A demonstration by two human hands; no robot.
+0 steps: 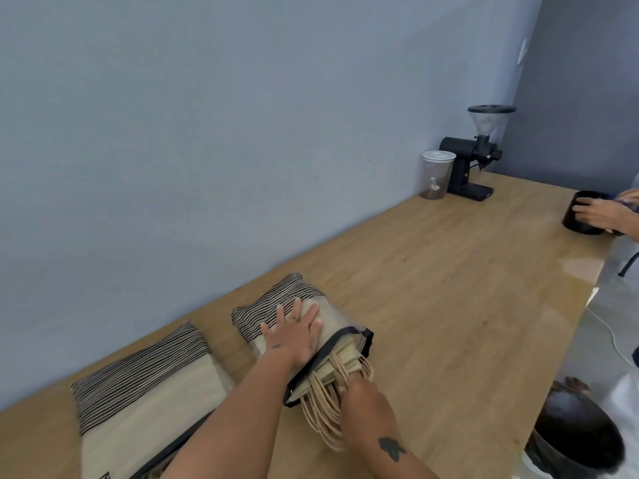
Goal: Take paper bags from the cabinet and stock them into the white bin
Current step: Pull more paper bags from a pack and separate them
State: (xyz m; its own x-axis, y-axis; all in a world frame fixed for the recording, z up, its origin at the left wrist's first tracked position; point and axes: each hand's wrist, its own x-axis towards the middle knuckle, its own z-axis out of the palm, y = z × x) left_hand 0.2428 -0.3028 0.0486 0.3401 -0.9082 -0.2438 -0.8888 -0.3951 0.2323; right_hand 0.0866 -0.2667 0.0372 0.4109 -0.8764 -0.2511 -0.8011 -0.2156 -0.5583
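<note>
Atop wooden counter (449, 271), left hand (294, 331) presses pouch (340, 319), right hand (359, 395) grips paper bags (340, 359).

Bare forearms in shot. The left hand (294, 335) carries small dark tattoo marks, one by the wrist, another nearer the knuckles. The right forearm (377, 426) shows a dark, solid, bird-like tattoo (392, 448).

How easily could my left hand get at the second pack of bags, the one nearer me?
Probably yes. The left hand lies flat on the farther pack, and the second pack lies right beside that forearm with nothing between them.
</note>
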